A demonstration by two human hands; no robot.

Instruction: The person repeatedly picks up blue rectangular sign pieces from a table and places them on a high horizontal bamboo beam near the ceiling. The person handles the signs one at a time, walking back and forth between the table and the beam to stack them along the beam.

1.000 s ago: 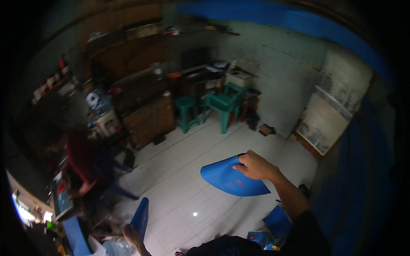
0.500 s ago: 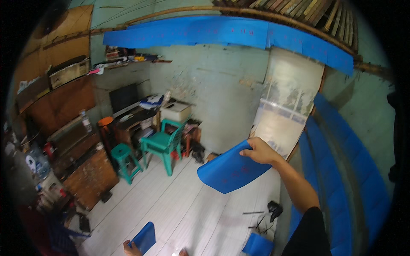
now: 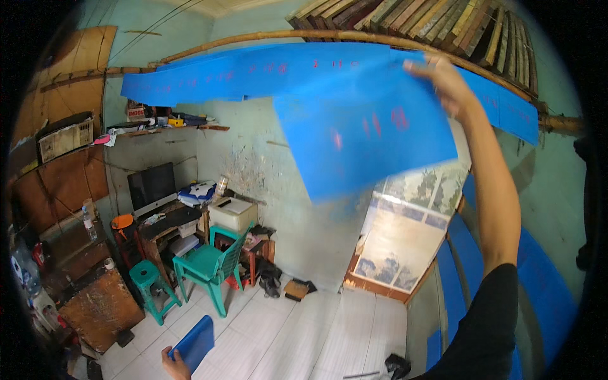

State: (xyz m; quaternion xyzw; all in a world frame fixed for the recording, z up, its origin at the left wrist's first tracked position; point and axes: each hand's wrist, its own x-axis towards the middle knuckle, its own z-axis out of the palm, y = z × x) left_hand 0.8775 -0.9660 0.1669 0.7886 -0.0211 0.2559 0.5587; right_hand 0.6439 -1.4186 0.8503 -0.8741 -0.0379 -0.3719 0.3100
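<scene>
High at the right, my right hand (image 3: 443, 82) pinches the upper right corner of a blue sheet (image 3: 373, 133) with red marks printed on it. That sheet hangs in front of a row of similar blue sheets (image 3: 221, 75) lying along a bamboo pole (image 3: 285, 39); whether it touches them I cannot tell. Low at the left, my left hand (image 3: 175, 365) is closed on a curved stack of blue sheets (image 3: 195, 345). Its fingers are partly hidden behind the stack.
Wooden frames (image 3: 430, 28) rest above the pole. More blue sheets (image 3: 544, 285) line the right wall. A green chair (image 3: 212, 263), a green stool (image 3: 152, 291) and a desk with a monitor (image 3: 152, 187) stand at the left. A dark bag (image 3: 398, 366) lies on the tiled floor.
My right hand has lifted its blue sheet from over the floor up to the pole, and the sheet has unrolled flatter. My view has tilted upward. The left hand keeps its stack.
</scene>
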